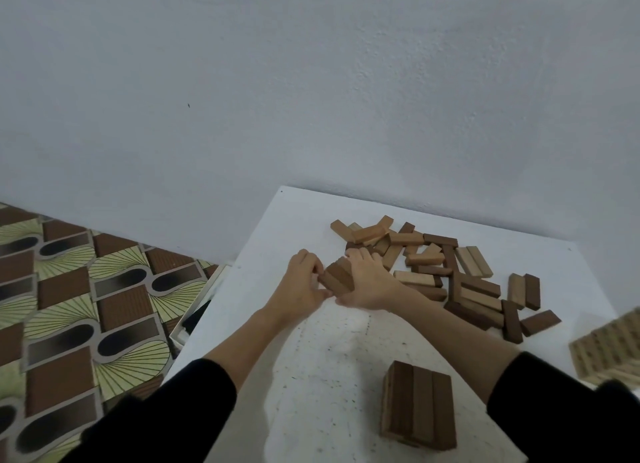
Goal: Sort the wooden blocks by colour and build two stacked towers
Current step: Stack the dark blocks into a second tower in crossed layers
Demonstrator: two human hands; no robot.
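You're roughly midway, by my read. Your left hand (pixel 304 282) and right hand (pixel 369 282) are both cupped round a small bundle of dark blocks (pixel 337 278) on the white table (pixel 311 376), just left of the loose pile — left thumb and fingers pinching the near-left side, right fingers curled over the far-right side. Looks like you're squaring a few dark ones up together before carrying them off; that's a guess from the grip, not sth the view proves.

Done so far: a dark tower (pixel 417 407) stands near you, in front of your right sleeve, top layer of side-by-side blocks in view, at least a couple of layers deep. A light tower (pixel 609 351) sits at the right edge of the table, partly cut off by the frame, so I can't tell its full height.

Left to do: the mixed pile (pixel 450 272) towards the far right of the table holds plenty of blocks, dark and light jumbled, some lying across others. A few dark ones lie at its near-right fringe, a little apart from the rest. All of that needs sorting and stacking yet.

So — both towers started, neither finished. The bundle in your hands belongs on the dark tower, which is well apart from it, nearer your body.
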